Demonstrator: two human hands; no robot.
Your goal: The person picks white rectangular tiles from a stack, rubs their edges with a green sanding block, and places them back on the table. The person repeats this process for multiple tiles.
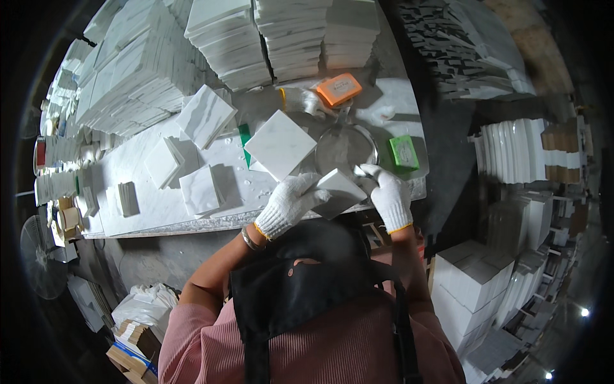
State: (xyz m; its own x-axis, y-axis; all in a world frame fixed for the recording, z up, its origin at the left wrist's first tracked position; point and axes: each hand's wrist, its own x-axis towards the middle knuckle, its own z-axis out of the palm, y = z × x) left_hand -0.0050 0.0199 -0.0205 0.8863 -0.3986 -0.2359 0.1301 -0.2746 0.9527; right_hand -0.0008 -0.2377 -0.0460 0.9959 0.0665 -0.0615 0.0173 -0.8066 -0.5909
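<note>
Both my hands wear white knit gloves with yellow cuffs. Between them, at the table's front edge, a square white marble tile (340, 195) is held tilted. My left hand (289, 201) closes on the tile's left side, fingers and thumb gripping it. At the tile's right corner my right hand (389, 193) is curled, its thumb and fingers against the edge. Just beyond lies a round dish with a metal rim (376, 148). A larger white tile (280, 146) rests left of the dish. A green block (403, 153) sits to the right, an orange block (339, 89) behind.
A loose white glove (300, 101) lies beside the orange block. Tall stacks of marble tiles (220, 41) line the table's back. Several smaller tile piles (201, 191) stand at left on the white table (141, 214). White boxes (473, 275) are stacked at right; a fan (41, 256) stands far left.
</note>
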